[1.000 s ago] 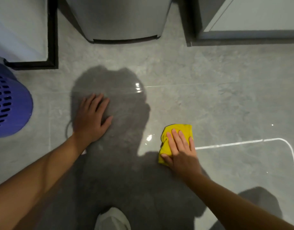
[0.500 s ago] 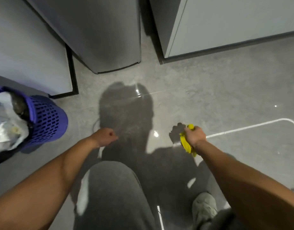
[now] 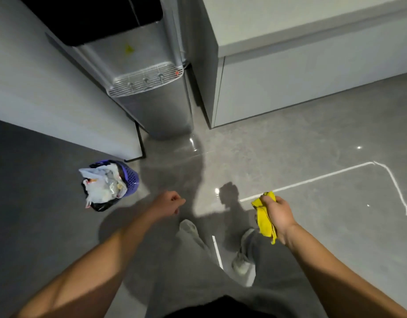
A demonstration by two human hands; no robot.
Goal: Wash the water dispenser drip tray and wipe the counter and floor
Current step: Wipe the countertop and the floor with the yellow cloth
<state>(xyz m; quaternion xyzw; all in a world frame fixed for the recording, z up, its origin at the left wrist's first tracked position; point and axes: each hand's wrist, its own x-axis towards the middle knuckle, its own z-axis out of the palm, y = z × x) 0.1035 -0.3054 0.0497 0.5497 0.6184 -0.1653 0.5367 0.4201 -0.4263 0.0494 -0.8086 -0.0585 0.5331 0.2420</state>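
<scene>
Right hand [image 3: 278, 212] bunches the yellow cloth [image 3: 264, 222] in curled fingers, off the floor [image 3: 312, 157], probably for carrying. Left hand [image 3: 169, 203] hangs loosely curled, empty. Drip tray [image 3: 145, 80] sits in the dispenser [image 3: 156, 111] at eleven o'clock.

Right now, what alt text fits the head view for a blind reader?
A person's right hand grips a yellow cloth above the glossy grey floor; the left hand hangs loosely curled, empty. Ahead stand a water dispenser and a full purple bin.
</scene>
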